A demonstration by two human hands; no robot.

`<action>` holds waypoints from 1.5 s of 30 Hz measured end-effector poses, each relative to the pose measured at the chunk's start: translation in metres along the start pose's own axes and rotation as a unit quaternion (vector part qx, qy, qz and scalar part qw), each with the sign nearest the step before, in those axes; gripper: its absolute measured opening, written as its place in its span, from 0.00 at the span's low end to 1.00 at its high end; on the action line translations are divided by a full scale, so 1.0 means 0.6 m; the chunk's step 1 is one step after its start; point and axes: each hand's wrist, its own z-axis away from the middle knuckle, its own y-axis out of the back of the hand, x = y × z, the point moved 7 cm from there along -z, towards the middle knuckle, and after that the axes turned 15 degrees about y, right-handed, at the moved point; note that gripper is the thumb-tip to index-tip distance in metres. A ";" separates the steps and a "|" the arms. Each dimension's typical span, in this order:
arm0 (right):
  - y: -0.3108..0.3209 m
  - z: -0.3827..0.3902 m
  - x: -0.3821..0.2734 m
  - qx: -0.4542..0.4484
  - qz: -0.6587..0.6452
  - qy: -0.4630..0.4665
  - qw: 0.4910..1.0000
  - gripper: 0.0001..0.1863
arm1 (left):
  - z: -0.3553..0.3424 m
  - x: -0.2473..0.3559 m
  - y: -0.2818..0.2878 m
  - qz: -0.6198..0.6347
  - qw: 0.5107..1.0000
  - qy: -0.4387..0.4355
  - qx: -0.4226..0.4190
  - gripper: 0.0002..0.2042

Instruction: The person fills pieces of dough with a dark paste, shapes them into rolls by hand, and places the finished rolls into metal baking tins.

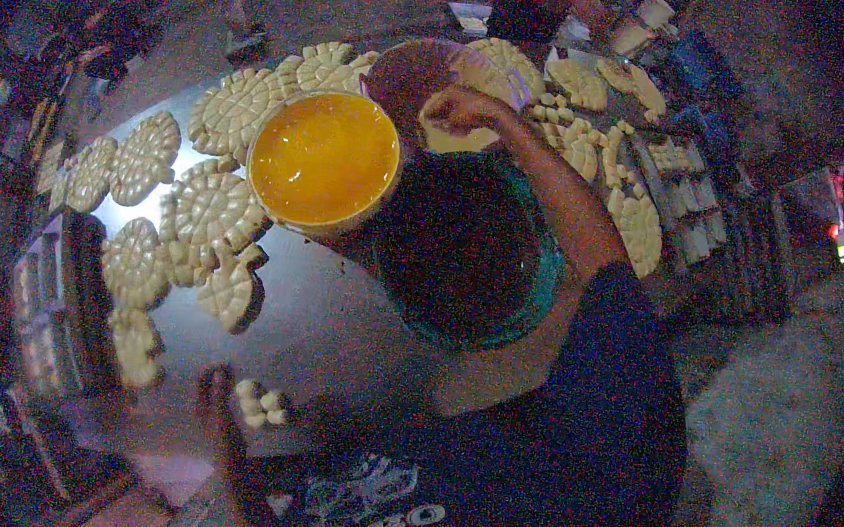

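My right hand [468, 110] reaches over a see-through tub [405, 56] with a pale content at its bottom. Its fingers look curled together; whatever they may hold is hidden. Close to my left hand [215, 391], which is dark and smeared, several small dough balls [259, 405] lie on the metal table [316, 325]. A round bowl of glossy orange-yellow liquid [326, 160] stands left of the tub. Under my right forearm is a teal basin [544, 284] with a very dark inside.
Rounds of pale dough scored into wedges [214, 207] cover the table's left and far sides. More dough pieces [634, 227] lie at the right. Trays of dough pieces [689, 192] stand at the right edge, and a dark rack [62, 302] stands at the left.
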 end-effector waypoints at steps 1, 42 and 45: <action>-0.003 -0.017 0.039 -0.041 0.006 -0.017 0.999 0.16 | 0.003 -0.006 0.018 0.016 1.000 0.001 0.024 0.15; -0.545 0.144 -0.465 0.217 -0.452 0.133 0.855 0.46 | 0.078 0.009 -0.275 0.310 0.814 0.175 -0.459 0.21; -0.604 0.135 -0.437 0.262 -0.468 0.138 0.832 0.45 | 0.072 -0.030 -0.242 0.356 0.797 0.195 -0.446 0.18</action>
